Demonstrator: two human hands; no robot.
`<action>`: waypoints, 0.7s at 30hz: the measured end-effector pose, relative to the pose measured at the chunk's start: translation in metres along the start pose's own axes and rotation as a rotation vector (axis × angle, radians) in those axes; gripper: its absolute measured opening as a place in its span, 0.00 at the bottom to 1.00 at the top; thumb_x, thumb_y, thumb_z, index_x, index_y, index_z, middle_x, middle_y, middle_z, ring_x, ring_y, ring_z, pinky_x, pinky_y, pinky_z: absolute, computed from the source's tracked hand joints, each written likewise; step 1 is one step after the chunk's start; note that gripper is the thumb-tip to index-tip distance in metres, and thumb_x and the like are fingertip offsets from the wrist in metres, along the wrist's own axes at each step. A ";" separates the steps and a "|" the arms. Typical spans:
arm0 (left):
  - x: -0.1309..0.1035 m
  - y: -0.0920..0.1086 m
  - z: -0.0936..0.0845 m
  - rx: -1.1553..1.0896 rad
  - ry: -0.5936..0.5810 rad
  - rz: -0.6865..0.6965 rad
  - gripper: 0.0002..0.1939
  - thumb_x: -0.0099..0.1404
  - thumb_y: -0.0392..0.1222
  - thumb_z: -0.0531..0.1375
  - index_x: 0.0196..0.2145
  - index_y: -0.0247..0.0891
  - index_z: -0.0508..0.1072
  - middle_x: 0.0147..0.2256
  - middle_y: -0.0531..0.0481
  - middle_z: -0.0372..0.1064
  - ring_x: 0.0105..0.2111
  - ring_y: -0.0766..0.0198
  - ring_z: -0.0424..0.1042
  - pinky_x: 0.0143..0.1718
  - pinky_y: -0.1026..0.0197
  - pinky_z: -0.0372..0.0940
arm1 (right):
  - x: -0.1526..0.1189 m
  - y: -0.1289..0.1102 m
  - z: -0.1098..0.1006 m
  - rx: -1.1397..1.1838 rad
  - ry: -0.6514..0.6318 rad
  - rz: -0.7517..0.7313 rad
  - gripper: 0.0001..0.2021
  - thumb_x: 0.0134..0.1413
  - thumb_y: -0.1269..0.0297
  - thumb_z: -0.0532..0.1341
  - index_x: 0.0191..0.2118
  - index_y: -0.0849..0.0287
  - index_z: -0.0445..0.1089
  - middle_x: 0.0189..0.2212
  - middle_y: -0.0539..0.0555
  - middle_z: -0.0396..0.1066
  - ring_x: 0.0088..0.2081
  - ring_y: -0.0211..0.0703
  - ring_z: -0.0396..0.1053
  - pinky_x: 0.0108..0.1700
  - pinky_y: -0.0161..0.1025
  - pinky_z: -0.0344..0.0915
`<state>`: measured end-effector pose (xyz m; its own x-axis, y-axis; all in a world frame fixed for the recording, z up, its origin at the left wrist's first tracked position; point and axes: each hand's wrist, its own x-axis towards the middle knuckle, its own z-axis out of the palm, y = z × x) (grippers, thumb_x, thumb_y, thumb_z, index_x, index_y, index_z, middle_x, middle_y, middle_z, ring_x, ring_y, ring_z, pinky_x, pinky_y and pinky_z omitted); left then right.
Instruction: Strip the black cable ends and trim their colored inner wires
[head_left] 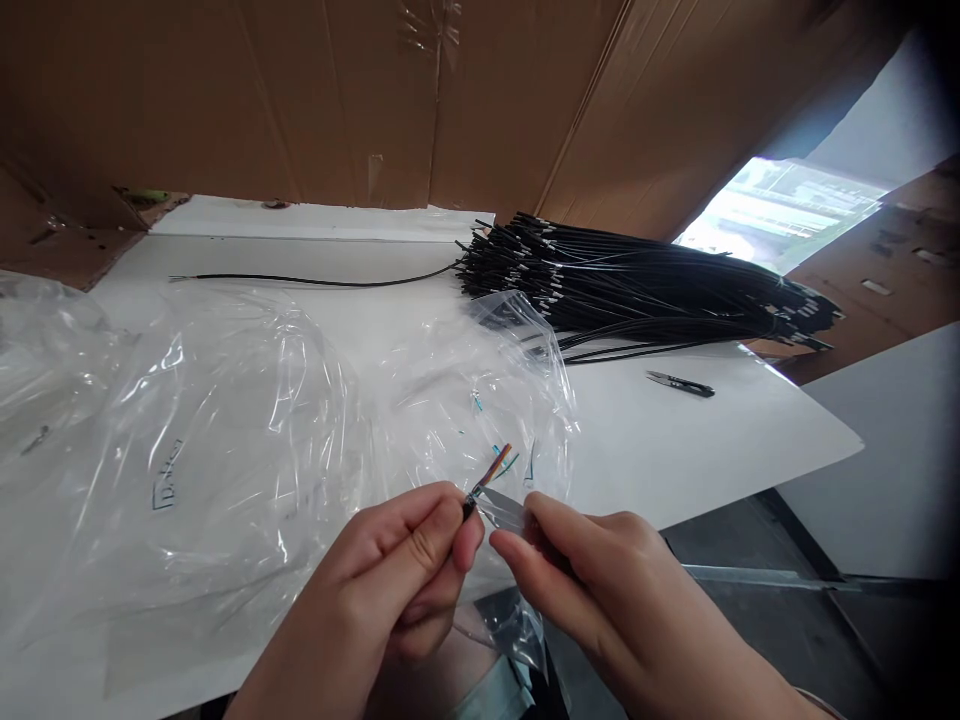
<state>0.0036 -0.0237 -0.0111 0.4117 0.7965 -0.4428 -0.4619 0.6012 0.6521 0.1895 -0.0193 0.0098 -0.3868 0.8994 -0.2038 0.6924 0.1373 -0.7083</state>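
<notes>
Left hand (pixel 397 580) pinches a cable (pixel 480 487); right hand (pixel 592 580) pinches a blade (pixel 504 508) at its coloured wires: trimming calls for steady aim.

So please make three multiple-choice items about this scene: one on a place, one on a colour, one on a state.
1. Where does the thread snips lie?
A. on the white table, right of the hands
B. inside the plastic bag
C. on the cable bundle

2. What colour is the cable bundle?
A. white
B. black
C. red

3. The cable end in the left hand is:
A. capped
B. stripped, with coloured inner wires showing
C. knotted

Answers: 1 A, it lies on bare table below the bundle. 2 B, all sheaths are black. 3 B, coloured strands fan out near the right hand.
</notes>
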 end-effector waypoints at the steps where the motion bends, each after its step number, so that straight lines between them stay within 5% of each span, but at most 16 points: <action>1: 0.000 0.000 0.000 0.010 0.006 0.007 0.18 0.64 0.51 0.68 0.25 0.36 0.70 0.20 0.60 0.49 0.19 0.74 0.40 0.18 0.70 0.42 | 0.000 0.000 0.000 -0.015 0.002 -0.005 0.20 0.70 0.52 0.50 0.26 0.54 0.52 0.18 0.44 0.59 0.20 0.35 0.46 0.21 0.35 0.47; 13: -0.003 -0.005 0.003 0.222 0.137 0.128 0.20 0.65 0.56 0.65 0.25 0.39 0.69 0.22 0.56 0.51 0.23 0.68 0.48 0.23 0.65 0.48 | 0.002 -0.002 -0.001 -0.123 0.015 0.014 0.21 0.70 0.50 0.51 0.27 0.54 0.56 0.18 0.46 0.64 0.18 0.36 0.54 0.20 0.35 0.49; 21: -0.001 -0.003 0.002 0.164 0.099 0.097 0.21 0.64 0.56 0.66 0.23 0.38 0.70 0.20 0.58 0.46 0.21 0.70 0.42 0.21 0.64 0.42 | 0.002 0.002 -0.001 -0.053 0.006 0.002 0.22 0.69 0.52 0.53 0.24 0.56 0.52 0.16 0.42 0.56 0.20 0.33 0.46 0.21 0.33 0.46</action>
<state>0.0065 -0.0268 -0.0112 0.2888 0.8575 -0.4258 -0.3583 0.5093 0.7825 0.1912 -0.0170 0.0086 -0.3817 0.9021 -0.2015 0.7247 0.1567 -0.6710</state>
